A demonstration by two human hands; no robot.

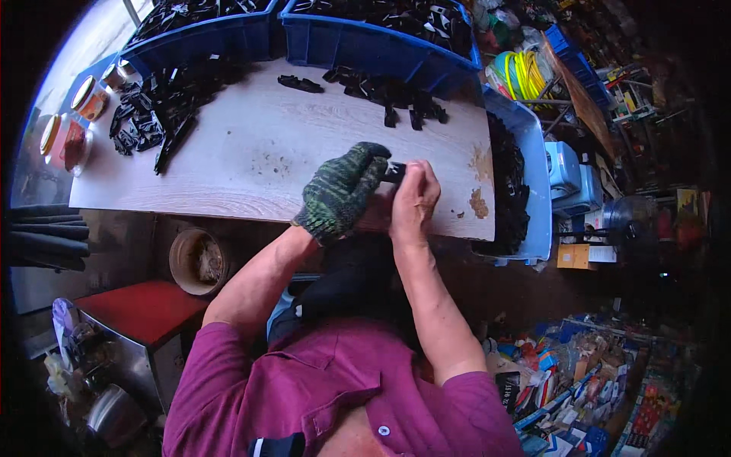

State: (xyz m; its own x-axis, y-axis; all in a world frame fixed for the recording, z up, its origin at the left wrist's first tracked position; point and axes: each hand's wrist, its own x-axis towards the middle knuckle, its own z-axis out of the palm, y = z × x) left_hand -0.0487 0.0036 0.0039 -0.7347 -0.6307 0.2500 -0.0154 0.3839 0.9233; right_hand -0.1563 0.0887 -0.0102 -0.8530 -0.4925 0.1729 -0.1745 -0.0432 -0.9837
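My left hand (340, 191) wears a green and black knit glove and grips a small black plastic part (394, 171) over the wooden table (251, 160). My bare right hand (415, 199) is closed on the same part from the right, fingers curled against the glove. Both hands sit near the table's front right edge. Most of the part is hidden between the fingers.
Piles of black plastic parts lie at the table's left (156, 114) and back (388, 95). Blue crates of black parts stand behind (365, 38) and at the right (525, 183). Jars (90, 95) sit far left. A red stool (145, 308) and a bucket (196, 261) are below.
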